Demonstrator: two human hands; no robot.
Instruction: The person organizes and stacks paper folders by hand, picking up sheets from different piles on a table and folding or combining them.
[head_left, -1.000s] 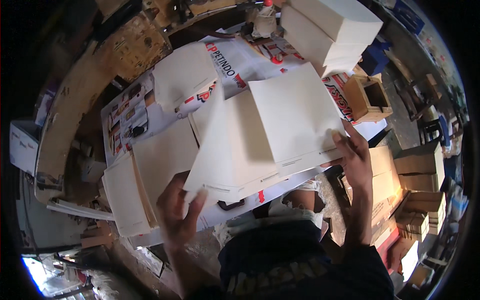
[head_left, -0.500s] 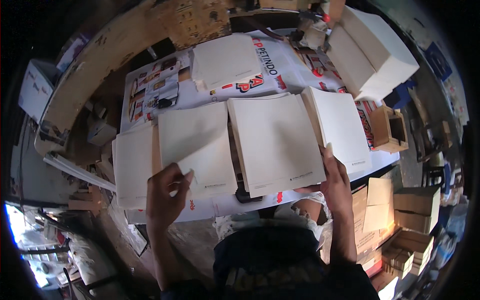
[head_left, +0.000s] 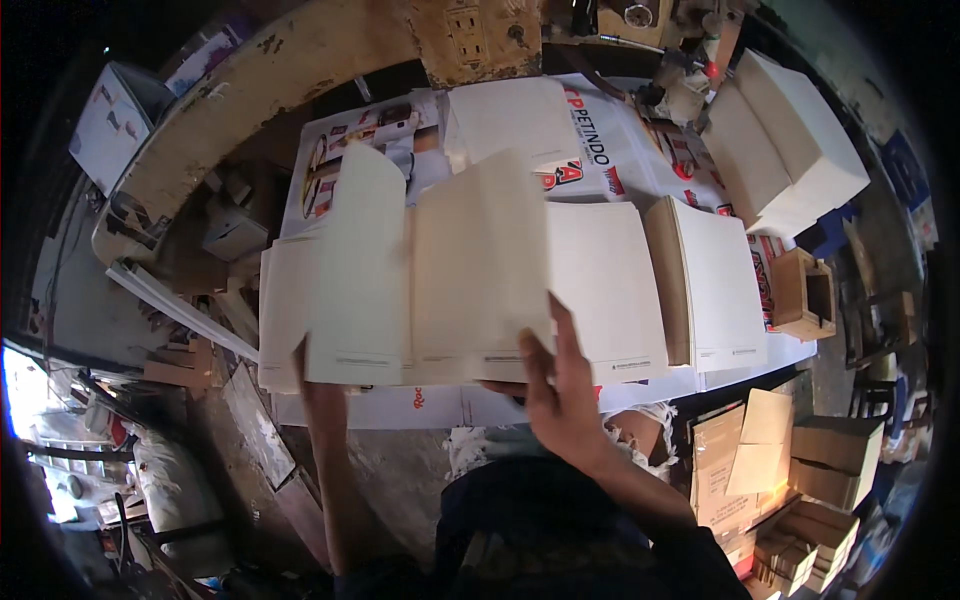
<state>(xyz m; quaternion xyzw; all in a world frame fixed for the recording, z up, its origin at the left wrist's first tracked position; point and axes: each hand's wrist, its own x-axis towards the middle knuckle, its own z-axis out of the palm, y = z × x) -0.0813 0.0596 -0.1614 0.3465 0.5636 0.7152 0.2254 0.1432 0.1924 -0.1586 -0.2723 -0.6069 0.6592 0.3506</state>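
The work table (head_left: 440,405) fills the middle of the view, its top covered with printed poster sheets (head_left: 600,150) in white, red and black. Cream paper stacks lie on it in a row. The largest free stack, a tall block of cream sheets (head_left: 790,150), stands at the far right corner of the table. A flat stack (head_left: 720,285) lies right of centre, with a second flat stack (head_left: 605,290) just beside it on the left. Another cream stack (head_left: 510,115) lies at the far edge, near a yellow socket box (head_left: 470,35).

The folded cream sheet (head_left: 430,270) is raised above the near left part of the table, in front of the flat stacks. It is blurred, and its leaves fan upward and tilt away from the person. It partly covers a low pile (head_left: 280,310) at the left end of the table.

The right hand (head_left: 555,395) holds the sheet at its lower right edge. The thumb lies on top of the paper and the fingers are tucked under it, so the grip is a pinch on the sheet's edge. The left hand (head_left: 315,385) meets the sheet's lower left corner from below. Most of this hand is hidden behind the paper; whether it pinches or only supports the sheet cannot be told.

A small wooden box (head_left: 805,295) stands at the right edge of the table. Brown cardboard boxes (head_left: 790,460) lie on the floor at the lower right.
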